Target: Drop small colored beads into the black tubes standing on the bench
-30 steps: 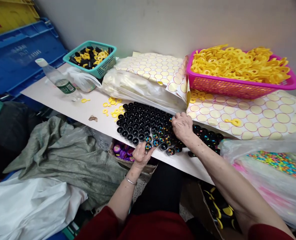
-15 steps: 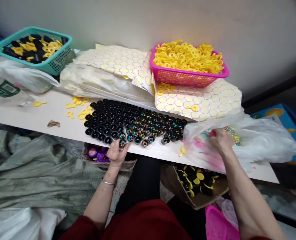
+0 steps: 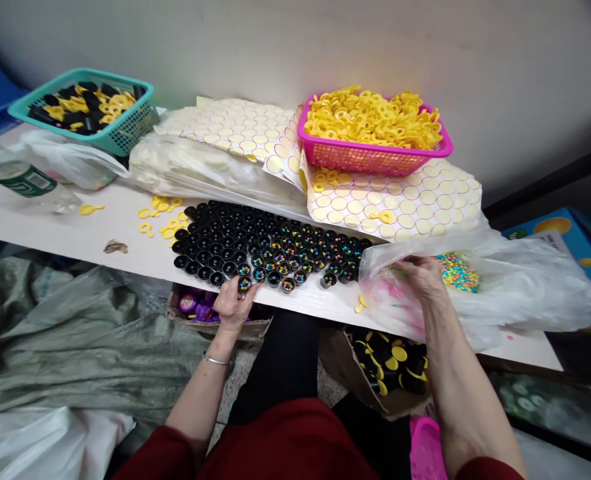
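Observation:
At the table's front edge, my left hand has its thumb and fingers closed around a small black cup holding colourful beads. That cup stands at the front of a dense block of upright black cups; those on the right contain beads, while many on the left show only dark insides. My right hand is in the mouth of a clear plastic bag, beside a heap of multicoloured beads. Its fingers are pinched together, and what they hold is hidden by the bag's film.
A pink basket of yellow ring pieces rests on sticker sheets at the back. A teal basket and a plastic bottle are at left. Below the table edge are cardboard boxes of parts.
My right hand has drawn left and slightly toward the cups, away from the bead heap, which shows more now. My left hand stays on the same cup. The view has shifted slightly.

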Available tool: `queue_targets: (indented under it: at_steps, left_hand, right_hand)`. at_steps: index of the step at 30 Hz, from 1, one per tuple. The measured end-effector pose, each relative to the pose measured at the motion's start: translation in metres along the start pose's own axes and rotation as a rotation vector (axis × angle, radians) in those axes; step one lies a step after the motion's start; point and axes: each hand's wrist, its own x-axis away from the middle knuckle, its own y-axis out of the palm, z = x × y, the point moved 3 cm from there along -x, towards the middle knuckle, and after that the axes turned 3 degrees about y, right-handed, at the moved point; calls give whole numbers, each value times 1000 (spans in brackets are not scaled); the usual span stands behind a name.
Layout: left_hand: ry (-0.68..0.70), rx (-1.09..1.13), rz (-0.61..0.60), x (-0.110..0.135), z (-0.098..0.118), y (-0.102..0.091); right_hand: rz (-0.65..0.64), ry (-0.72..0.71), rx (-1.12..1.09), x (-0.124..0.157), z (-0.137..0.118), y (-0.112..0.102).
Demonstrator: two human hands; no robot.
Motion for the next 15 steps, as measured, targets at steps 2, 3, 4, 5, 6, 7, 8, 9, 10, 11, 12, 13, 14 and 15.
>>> queue_targets:
  at_steps: [2,3,4,5,6,7,8,9,10,11,12,13,14,15]
  left_hand:
    - [0,9,3,0,0,1]
    - [7,9,5,0,0,1]
    - [15,9,4,1,1,1]
    - [21,8,0,1,2,1]
    - [21,9,-3,1,3,0]
    - [19,11,-2,1,4,0]
    - [16,17,4,2,5,-1]
    - [11,24,14,2,6,-1]
    - [14,33,26,3,7,-1]
    - [15,46,33,3,7,-1]
    - [16,57,38,4,7,0]
    - [17,67,41,4,7,0]
    - [19,69,46,4,8,1]
    - [22,62,53,4,8,0]
  right_hand:
    - [40,16,-91,9,-2,-10]
    - [57,19,-147,15,-6,-14]
    - [71,15,-200,22,-12,-18]
    - [80,4,-257,30,-19,-20]
    - [79,-8,-316,39,-29,-20]
    - [65,-21,-367,48,-40,-18]
    - [39,-32,-409,57,-52,-13]
    - [2,-36,-437,65,-64,-5]
    - [-40,-35,-452,72,-76,5]
    - [-86,-27,-458,77,-88,18]
    - [-135,-14,-458,82,-98,34]
    - [-177,-7,-455,84,-107,52]
    - [-215,-6,-443,84,-114,71]
    - [-247,-14,-413,82,-118,90]
